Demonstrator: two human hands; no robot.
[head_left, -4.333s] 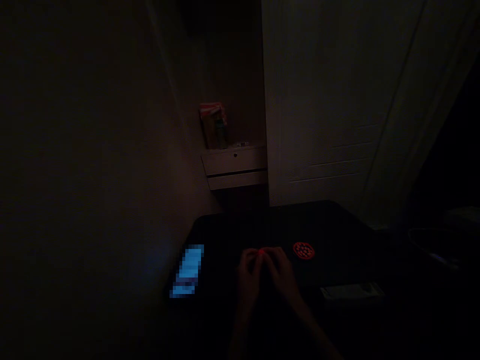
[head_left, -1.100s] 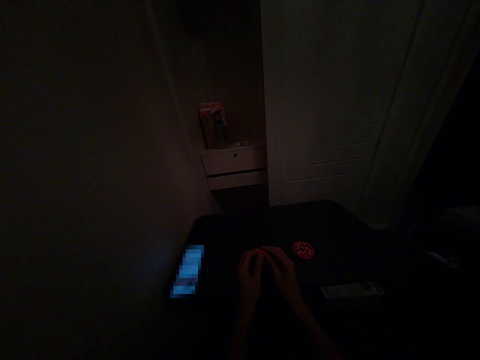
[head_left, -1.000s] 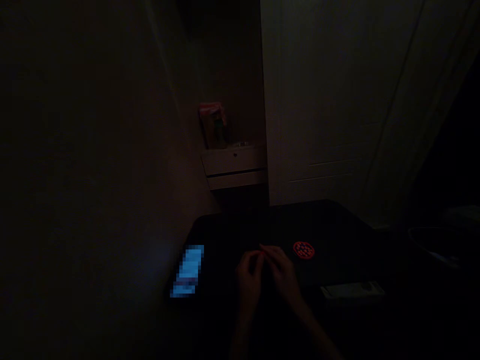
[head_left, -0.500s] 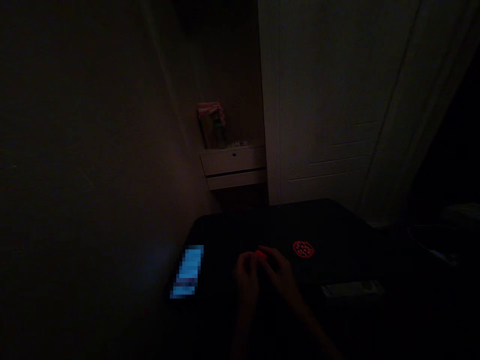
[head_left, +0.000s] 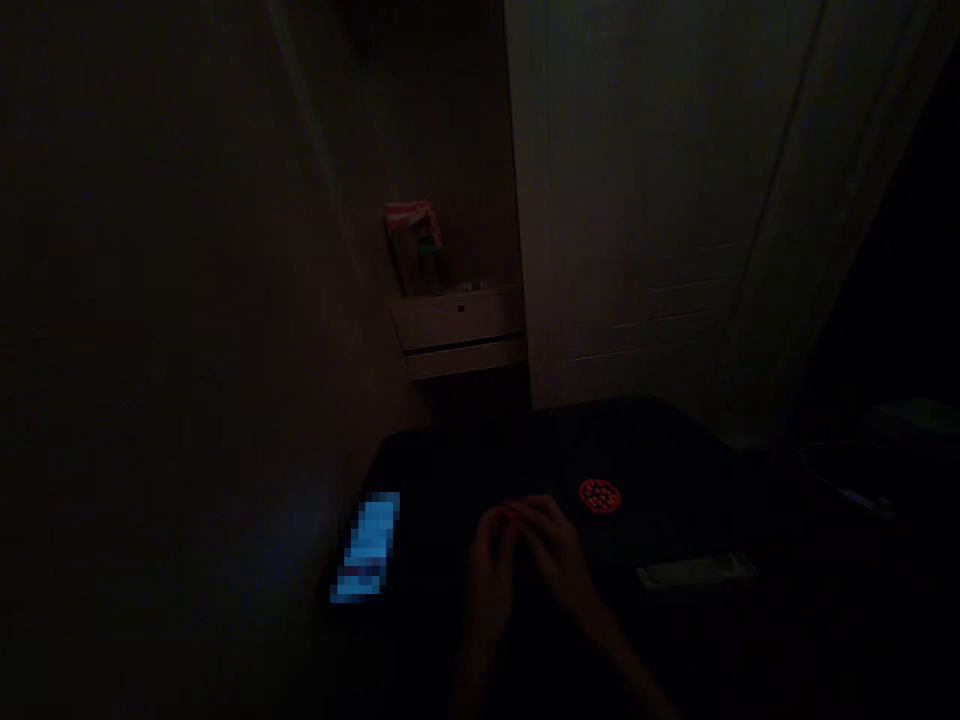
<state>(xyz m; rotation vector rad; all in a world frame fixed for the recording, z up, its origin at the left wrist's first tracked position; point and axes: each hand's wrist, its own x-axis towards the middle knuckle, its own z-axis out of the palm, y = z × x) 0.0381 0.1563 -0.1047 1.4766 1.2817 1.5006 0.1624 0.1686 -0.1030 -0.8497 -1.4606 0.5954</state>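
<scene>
Over the dark table, my left hand [head_left: 490, 552] and my right hand [head_left: 553, 550] meet at the fingertips. Both are closed, pinching a small glowing red object [head_left: 511, 515] between them. Fingers cover most of it and the light is very dim, so its kind cannot be made out. Just right of my right hand lies a round red disc [head_left: 600, 496] with a bright rim and a speckled pattern inside, flat on the table.
A lit, blurred-out screen [head_left: 367, 548] lies on the left of the dark table [head_left: 465, 455]. A pale flat item [head_left: 697, 571] sits along the near right edge. Behind stand a small drawer unit [head_left: 461, 325], a red-and-white striped bag [head_left: 409, 214] and a pale door [head_left: 622, 200].
My fingers have closed further over the red object, so less of its glow shows. The whole view has shifted slightly, and the things on the table appear a little further left.
</scene>
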